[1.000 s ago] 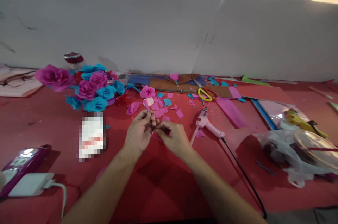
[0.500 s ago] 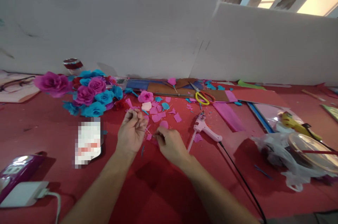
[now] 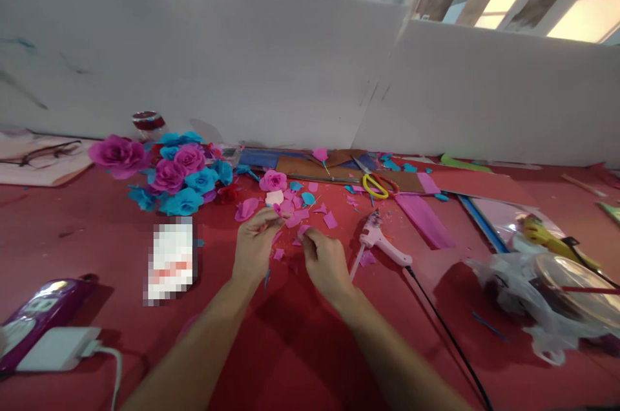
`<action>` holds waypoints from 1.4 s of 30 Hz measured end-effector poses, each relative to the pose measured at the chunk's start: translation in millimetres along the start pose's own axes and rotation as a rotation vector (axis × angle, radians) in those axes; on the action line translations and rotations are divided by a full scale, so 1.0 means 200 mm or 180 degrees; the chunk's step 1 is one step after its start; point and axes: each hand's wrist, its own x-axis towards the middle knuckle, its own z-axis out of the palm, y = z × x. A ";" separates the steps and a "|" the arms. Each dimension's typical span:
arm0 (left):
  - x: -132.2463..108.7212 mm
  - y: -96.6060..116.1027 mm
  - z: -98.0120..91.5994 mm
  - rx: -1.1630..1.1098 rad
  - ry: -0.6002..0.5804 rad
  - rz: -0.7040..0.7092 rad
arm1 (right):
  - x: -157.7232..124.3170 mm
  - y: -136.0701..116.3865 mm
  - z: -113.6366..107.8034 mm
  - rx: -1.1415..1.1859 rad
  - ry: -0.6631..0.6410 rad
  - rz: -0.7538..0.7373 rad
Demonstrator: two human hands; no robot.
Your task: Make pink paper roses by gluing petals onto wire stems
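Observation:
My left hand (image 3: 256,244) is closed in a pinch on a small pink paper piece (image 3: 277,208) at its fingertips, whose exact shape is too small to tell. Just to the right, my right hand (image 3: 325,260) pinches a pink paper petal (image 3: 303,230) between thumb and forefinger. The hands are apart, above scattered pink paper scraps (image 3: 330,220) and a blue paper petal (image 3: 308,198). Behind them lies a pink paper rose (image 3: 273,181). A pink glue gun (image 3: 384,245) rests right of my right hand, its black cord running toward the front.
Pink and blue paper flowers (image 3: 186,179) are bunched at left, near a pixelated white object (image 3: 170,259). Scissors with yellow and orange handles (image 3: 375,186) lie at the back. A plastic bag (image 3: 518,295) and round container (image 3: 581,282) stand at right. A low white partition (image 3: 271,68) borders the red table.
My right hand has moved slightly right and now pinches a pink petal. My left hand has turned, and pink shows at its fingertips. The whole view has shifted slightly.

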 end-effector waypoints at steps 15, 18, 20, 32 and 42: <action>0.01 0.03 0.01 -0.0284 0.0107 0.0005 | 0.01 0.02 -0.02 0.1242 0.0438 0.0037; 0.02 0.07 0.01 -0.0975 0.0181 -0.0233 | 0.01 0.03 -0.05 0.1179 0.0861 0.0347; 0.03 0.08 0.01 -0.1163 0.0192 -0.0402 | 0.02 0.02 -0.07 0.1134 0.1027 0.0459; 0.14 0.04 -0.14 -0.0774 0.0862 -0.1110 | 0.08 0.15 -0.05 -0.0074 0.0492 0.0088; 0.11 0.02 -0.10 -0.0243 0.0308 -0.1470 | 0.12 0.18 0.03 -0.0940 0.0137 0.0046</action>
